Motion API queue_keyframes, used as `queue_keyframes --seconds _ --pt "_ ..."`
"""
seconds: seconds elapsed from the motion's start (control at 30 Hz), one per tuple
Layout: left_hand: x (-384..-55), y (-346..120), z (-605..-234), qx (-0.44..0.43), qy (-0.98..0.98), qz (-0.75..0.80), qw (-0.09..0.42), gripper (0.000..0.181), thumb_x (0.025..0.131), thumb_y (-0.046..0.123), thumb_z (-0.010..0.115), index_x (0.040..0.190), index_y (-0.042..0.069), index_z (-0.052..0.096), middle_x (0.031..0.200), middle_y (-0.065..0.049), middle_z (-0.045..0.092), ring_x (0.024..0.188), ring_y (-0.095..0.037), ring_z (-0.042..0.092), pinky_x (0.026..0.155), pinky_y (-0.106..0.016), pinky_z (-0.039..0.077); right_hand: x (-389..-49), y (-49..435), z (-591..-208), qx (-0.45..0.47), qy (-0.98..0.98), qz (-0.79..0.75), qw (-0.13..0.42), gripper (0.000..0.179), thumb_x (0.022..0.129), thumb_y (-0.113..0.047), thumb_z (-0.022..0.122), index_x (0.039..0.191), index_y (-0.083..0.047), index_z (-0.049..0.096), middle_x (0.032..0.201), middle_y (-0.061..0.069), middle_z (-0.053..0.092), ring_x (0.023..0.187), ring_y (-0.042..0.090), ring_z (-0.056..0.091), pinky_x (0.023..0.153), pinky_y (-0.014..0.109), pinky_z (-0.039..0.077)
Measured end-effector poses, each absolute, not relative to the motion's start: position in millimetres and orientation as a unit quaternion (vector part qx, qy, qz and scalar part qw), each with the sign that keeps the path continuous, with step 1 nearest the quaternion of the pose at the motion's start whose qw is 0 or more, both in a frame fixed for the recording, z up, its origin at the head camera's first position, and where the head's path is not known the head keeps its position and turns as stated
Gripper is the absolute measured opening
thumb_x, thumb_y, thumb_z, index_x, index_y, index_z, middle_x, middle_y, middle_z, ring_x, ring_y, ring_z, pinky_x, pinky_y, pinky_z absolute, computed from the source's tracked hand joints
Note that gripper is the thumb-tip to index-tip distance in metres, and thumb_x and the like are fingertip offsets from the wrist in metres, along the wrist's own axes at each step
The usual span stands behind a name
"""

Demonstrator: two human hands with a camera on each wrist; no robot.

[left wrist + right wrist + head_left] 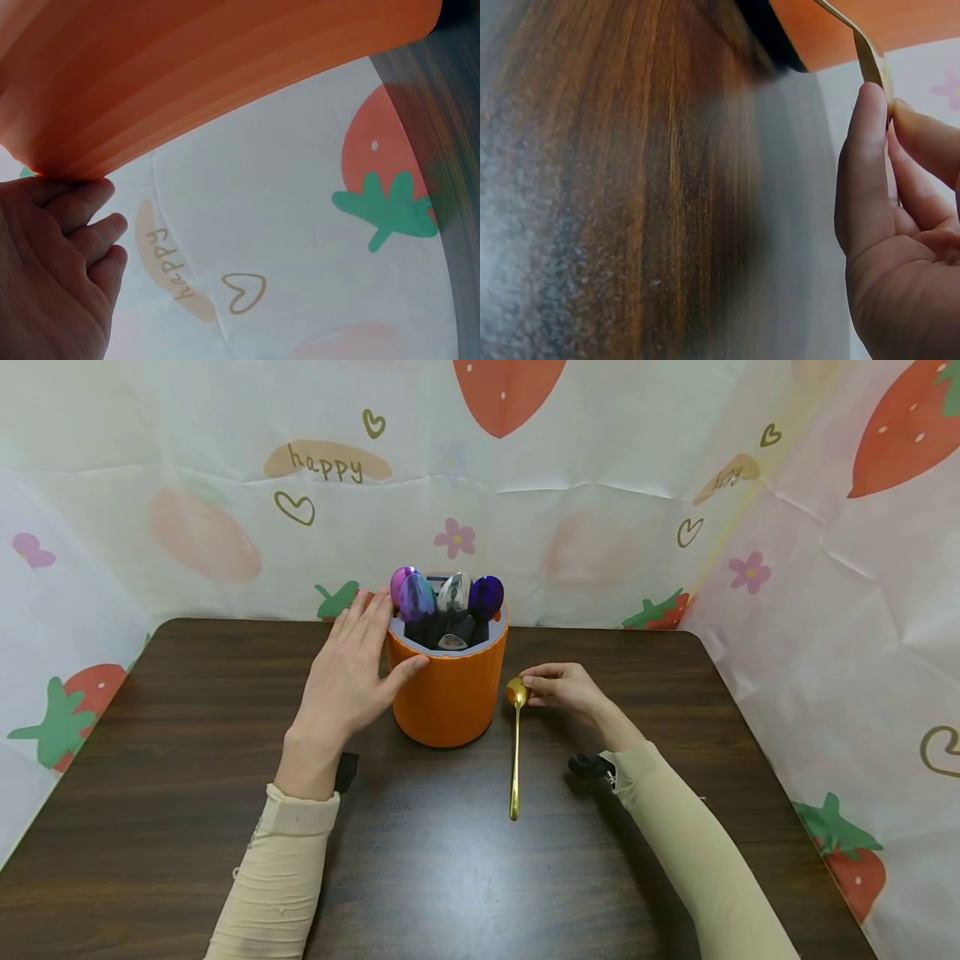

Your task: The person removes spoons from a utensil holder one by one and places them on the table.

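An orange round holder with a pale grey rim stands on the table, several spoons upright in it, bowls up: purple, blue, silver and dark violet. My left hand lies along the holder's left side, fingers stretched out and thumb near the front of the rim. In the left wrist view its fingers touch the orange wall. To the right of the holder, my right hand pinches a gold spoon by its bowl, the handle pointing down towards me. The right wrist view shows thumb and fingers on the spoon bowl.
The dark wood-grain table reaches back to a hanging cloth printed with strawberries, hearts and flowers. More of this cloth runs along the left and right sides. A black strap part shows at the right wrist.
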State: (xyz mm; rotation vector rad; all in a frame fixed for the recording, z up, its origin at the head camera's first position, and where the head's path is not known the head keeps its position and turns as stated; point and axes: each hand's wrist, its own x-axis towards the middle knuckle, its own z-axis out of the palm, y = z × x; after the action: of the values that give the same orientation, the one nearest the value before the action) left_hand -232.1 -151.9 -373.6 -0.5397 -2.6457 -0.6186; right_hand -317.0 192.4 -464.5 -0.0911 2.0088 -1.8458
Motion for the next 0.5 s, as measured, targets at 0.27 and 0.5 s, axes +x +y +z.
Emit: queue_keyframes --seconds 0.27,0.5 --pt "-231.5 -151.7 -373.1 -0.188 -0.940 -0.218 0.180 0.093 0.102 0.066 0.048 0.167 0.008 0.016 0.172 -0.011 0.022 0.161 -0.030 0.010 0.131 -0.045 0.007 -323.1 188.0 -468.4 -0.041 0.747 -0.629 0.212 0.033 0.102 -0.003 0.066 0.129 0.016 0.063 0.095 0.004 0.072 0.076 0.012 0.068 0.076 0.025 0.063" --pt "-230.8 -151.6 -372.0 -0.189 -0.941 -0.219 0.176 0.093 0.102 0.066 0.047 0.167 0.008 0.016 0.172 -0.011 0.021 0.161 -0.027 0.007 0.131 -0.045 0.006 -325.0 184.3 -468.4 -0.042 0.761 -0.611 0.215 0.032 0.101 -0.003 0.067 0.127 0.015 0.065 0.094 0.001 0.073 0.080 0.011 0.068 0.076 0.025 0.062"
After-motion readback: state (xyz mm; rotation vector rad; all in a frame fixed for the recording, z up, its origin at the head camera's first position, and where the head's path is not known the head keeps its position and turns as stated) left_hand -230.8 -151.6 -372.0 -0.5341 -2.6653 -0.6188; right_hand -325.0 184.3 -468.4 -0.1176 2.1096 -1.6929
